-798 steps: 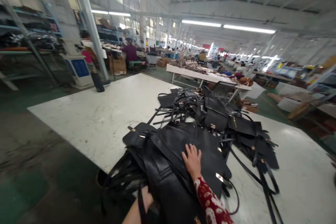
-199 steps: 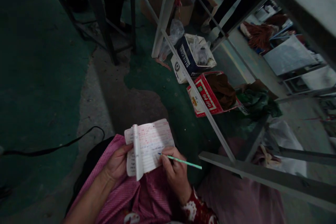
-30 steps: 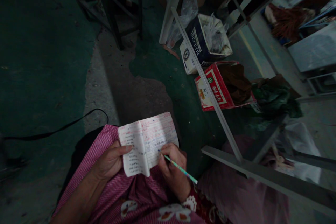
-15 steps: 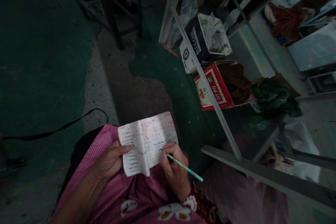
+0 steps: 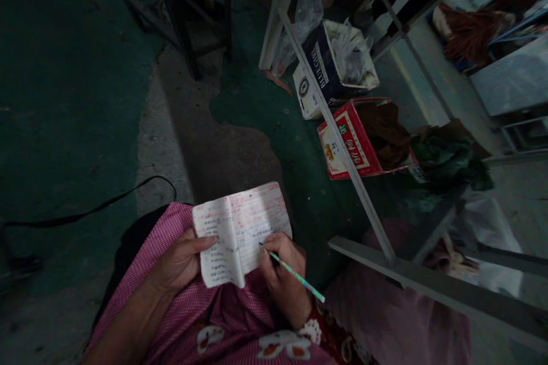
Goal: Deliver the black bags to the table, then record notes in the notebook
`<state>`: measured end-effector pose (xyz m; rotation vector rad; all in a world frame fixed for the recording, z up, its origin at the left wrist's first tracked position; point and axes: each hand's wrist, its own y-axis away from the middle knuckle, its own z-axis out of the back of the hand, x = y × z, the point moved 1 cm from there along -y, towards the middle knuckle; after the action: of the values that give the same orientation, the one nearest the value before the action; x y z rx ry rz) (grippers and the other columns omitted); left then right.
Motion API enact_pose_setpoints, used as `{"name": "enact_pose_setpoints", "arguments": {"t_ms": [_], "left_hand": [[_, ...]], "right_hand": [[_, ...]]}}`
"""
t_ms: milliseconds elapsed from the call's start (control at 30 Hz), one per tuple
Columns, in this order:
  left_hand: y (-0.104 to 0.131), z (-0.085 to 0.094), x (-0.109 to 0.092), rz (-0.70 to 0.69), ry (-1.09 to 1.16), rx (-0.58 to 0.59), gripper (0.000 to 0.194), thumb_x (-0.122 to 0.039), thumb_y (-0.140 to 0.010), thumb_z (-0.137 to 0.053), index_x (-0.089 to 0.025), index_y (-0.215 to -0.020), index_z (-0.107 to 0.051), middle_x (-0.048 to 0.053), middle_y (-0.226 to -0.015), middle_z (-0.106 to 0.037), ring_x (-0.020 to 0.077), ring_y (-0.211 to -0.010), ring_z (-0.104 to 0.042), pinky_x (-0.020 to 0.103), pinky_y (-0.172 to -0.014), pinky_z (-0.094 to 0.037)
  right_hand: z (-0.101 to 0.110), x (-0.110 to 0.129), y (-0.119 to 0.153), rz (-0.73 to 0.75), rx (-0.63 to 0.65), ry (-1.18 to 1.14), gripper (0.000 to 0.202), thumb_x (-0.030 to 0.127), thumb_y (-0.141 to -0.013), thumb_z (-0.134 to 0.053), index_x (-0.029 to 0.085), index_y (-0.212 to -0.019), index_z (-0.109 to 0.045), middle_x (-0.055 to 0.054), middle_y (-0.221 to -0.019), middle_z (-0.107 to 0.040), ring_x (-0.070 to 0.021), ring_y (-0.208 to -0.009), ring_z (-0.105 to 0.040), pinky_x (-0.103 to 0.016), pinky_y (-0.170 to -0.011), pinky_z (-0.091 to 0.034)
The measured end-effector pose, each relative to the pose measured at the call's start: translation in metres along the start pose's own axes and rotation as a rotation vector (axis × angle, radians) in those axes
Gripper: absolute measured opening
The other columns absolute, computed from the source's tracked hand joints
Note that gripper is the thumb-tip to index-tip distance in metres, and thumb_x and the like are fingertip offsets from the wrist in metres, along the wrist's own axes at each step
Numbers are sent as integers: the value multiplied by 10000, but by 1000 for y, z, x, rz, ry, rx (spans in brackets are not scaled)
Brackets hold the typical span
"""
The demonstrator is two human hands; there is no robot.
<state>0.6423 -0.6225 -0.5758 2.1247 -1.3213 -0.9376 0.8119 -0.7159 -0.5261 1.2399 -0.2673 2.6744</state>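
An open notebook [image 5: 218, 265] rests over my lap, its pages covered in red, blue and dark handwriting. My left hand [image 5: 182, 259] grips its left edge, thumb on the left page and fingers underneath. Between the thumb and fingers of my right hand [image 5: 286, 279] is a slim green patterned pen [image 5: 302, 280]. The pen's tip touches or hovers just over the lower right page; I cannot tell which. Beneath the notebook lies a pink checked apron [image 5: 171, 311] with white flower shapes.
To the right runs a grey metal frame [image 5: 363, 194]. Behind it stand a red carton [image 5: 342, 148] with brown cloth and a dark blue carton [image 5: 319, 63] with clear plastic bags. A dark stool [image 5: 188, 40] is ahead, near a person's leg. A black cord [image 5: 85, 217] lies at left.
The pen has tilted a little, its rear end now lower and further left. My right hand has shifted slightly; my left hand and the notebook stay in place.
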Motion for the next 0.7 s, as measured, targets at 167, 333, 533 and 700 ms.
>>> {"name": "enact_pose_setpoints", "arguments": {"t_ms": [167,333,533,700], "left_hand": [[0,3,1,-3,1,21,667,-190,-584,-767,-151,-1210,-539,138,-984,-664,348,-914,-606,452,-842,-510],[1,3,1,-7,9,33,666,-182,-598,-751,-155,-1224,-526,131,-981,-666,347,-930,-600,452,-853,-505],[1,0,2,-6,-9,37,651,-172,-614,-728,-147,-1230,-521,137,-987,-663,355,-942,-594,471,-858,-496],[2,0,0,-2,-4,39,656,-172,-608,-734,-153,-1229,-523,131,-977,-667,353,-945,-593,460,-857,-500]], "right_hand": [[0,-1,3,-30,-17,8,99,96,-840,-431,184,-798,-449,-10,-802,-530,-114,-779,-520,-218,-691,-366],[4,0,4,-85,-31,-66,82,124,-842,-448,193,-799,-454,5,-802,-539,-104,-789,-524,-206,-707,-372],[4,2,3,-80,-9,-7,90,114,-834,-435,183,-779,-455,-7,-787,-544,-114,-761,-534,-222,-704,-391],[2,4,2,-23,-12,51,113,116,-856,-400,177,-790,-469,-30,-799,-551,-129,-767,-542,-237,-696,-411]]}}
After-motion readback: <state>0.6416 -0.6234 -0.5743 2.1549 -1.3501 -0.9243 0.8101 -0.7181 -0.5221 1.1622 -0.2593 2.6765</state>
